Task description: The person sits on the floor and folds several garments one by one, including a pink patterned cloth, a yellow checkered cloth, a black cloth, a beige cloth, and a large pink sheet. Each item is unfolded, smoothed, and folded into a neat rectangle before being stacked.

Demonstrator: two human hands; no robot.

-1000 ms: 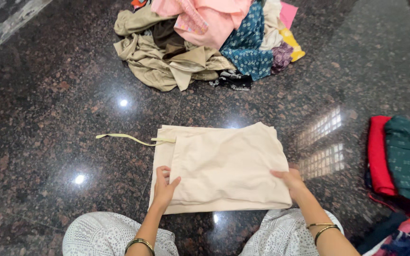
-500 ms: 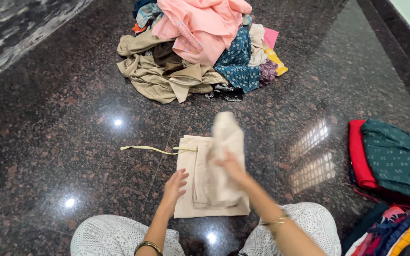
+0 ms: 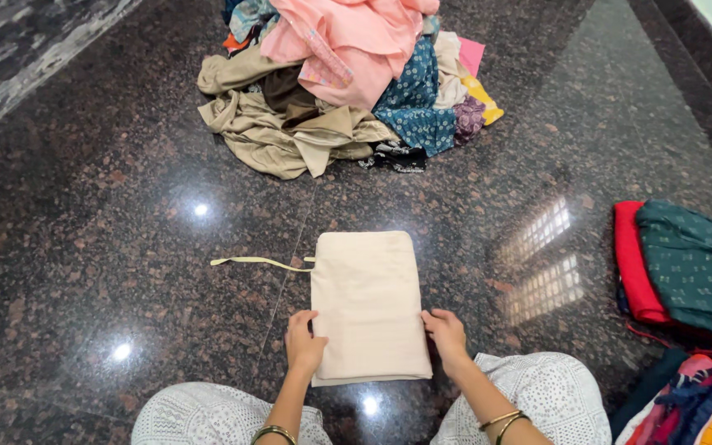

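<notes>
Where it lay wider before, cream garment (image 3: 368, 301) now half-width, both hands at its edges.

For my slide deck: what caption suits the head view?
Both hands, left hand and right hand, press a folded cream garment flat on the granite floor.

Granite floor (image 3: 109, 214) (polished) bears folded cream cloth (image 3: 368, 301), clothes heap (image 3: 348, 82).

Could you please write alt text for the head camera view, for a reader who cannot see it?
A seated person's left hand and right hand press the near corners of a folded cream garment on a dark granite floor, its drawstring trailing left. A pile of unfolded clothes lies beyond; folded clothes sit right.
</notes>
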